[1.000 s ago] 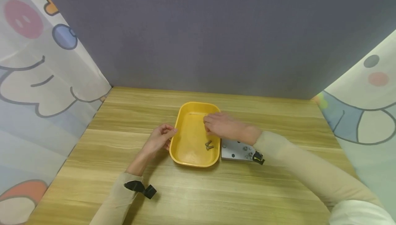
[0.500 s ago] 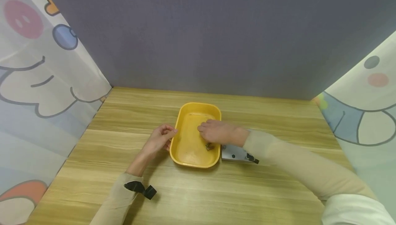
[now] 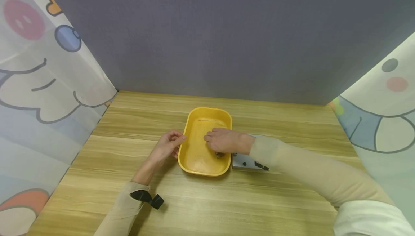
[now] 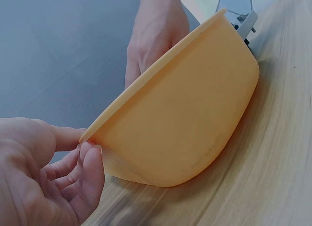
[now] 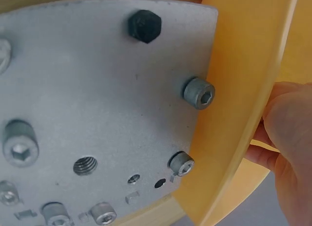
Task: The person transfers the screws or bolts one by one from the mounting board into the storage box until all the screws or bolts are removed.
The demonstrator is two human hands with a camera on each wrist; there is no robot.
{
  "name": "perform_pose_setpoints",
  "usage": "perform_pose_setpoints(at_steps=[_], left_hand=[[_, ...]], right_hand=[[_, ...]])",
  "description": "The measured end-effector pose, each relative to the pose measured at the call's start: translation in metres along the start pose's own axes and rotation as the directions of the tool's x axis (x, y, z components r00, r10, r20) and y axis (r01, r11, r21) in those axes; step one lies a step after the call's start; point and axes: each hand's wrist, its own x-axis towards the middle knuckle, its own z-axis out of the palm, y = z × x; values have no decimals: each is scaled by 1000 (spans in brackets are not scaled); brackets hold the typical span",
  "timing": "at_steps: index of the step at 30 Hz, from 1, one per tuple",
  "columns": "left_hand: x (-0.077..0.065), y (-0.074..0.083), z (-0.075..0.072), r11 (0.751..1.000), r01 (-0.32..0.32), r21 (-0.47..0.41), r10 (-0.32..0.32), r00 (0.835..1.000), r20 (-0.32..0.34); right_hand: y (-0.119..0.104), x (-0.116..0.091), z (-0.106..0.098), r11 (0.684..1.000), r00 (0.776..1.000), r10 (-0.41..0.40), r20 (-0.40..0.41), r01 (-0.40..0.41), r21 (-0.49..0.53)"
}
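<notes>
Yellow plastic at the left hand [image 3: 168,144]: pinching, thumb against bent fingers, the left rim of a yellow, round-cornered plastic tray [image 3: 195,161]. Same grip and place as a second ago.

At the right hand [image 3: 224,140]: reaching over the right wall with fingers bent down inside. Whether pinching anything or merely touching, cannot tell, because of hidden fingertips. Shifted within the last second from the far right wall, leftward and nearer the person, to a place over the small, metallic, slender screws [image 3: 219,155] on the tray floor. In plain sight a second ago, now mostly covered. By judgement: work now centred on these screws, with none confirmed as lifted.

Location of tray: unchanged, seemingly flat on the light wood-grain table [image 3: 194,201].

Just beside its right wall: a flat, silver-grey metal plate [image 3: 242,161], partly beneath the right beige fabric sleeve [image 3: 301,167]. In the right wrist view, fitted with silver, cylindrical socket-head bolts [image 5: 200,93] and a black, hexagonal bolt head [image 5: 145,26]. Contact between plate and tray: not determinable.

Farther out: a dark grey panel [image 3: 207,41] behind, pale cartoon-print curtains [image 3: 393,128] at both sides.
</notes>
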Motion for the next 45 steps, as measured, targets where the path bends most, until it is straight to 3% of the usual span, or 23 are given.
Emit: perform_pose_setpoints(at_steps=[8, 27, 39, 45], left_hand=[[0, 0, 0, 1000, -6, -9, 6, 1000, 2], [1, 1, 0, 1000, 14, -3, -14, 1000, -8], [1, 1, -1, 1000, 10, -19, -10, 1000, 0], [1, 0, -2, 1000, 2, -15, -2, 1000, 7]], right_hand=[[0, 0, -3, 998, 1000, -27, 5, 27, -53], [2, -2, -8, 1000, 999, 8, 36, -7, -29], [10, -22, -11, 991, 997, 32, -77, -22, 130], [12, -35, -11, 981, 980, 66, -185, -29, 194]])
